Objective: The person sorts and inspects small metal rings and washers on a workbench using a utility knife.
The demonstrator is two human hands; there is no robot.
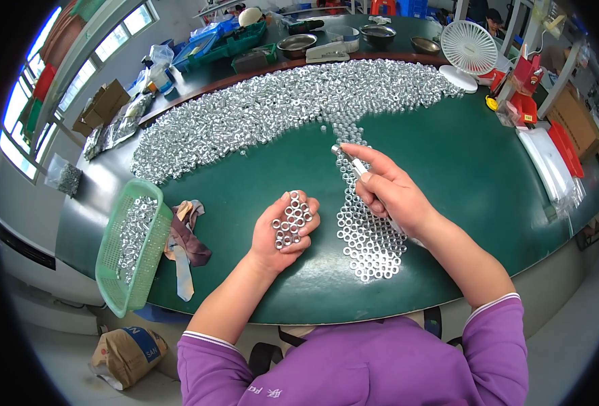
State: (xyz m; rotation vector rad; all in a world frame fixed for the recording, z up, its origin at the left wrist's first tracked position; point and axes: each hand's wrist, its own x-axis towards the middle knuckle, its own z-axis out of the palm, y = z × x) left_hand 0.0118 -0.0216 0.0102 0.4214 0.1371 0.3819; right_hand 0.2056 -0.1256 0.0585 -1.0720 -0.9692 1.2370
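My left hand (267, 237) is palm up above the green tabletop, its fingers curled round several metal nuts (291, 220). In my right hand (402, 196) is a slim silver pen-like tool (360, 167), pinched between thumb and fingers. A single metal nut (336, 149) is at the tool's tip, by the index fingertip; whether it is threaded on the tip I cannot tell. Beneath and beside the right hand, a layer of loose nuts (372, 254) lies mostly flat. A narrow strip of nuts links it to a long curved heap of nuts (272, 108) farther back.
At the left edge, a green plastic basket (110, 230) holds more nuts, with crumpled cloths (186, 237) beside it. A white fan (469, 47) and red bins (524, 107) stand at the back right. Metal bowls (297, 44) sit behind the heap. A brown sack (127, 358) is on the floor.
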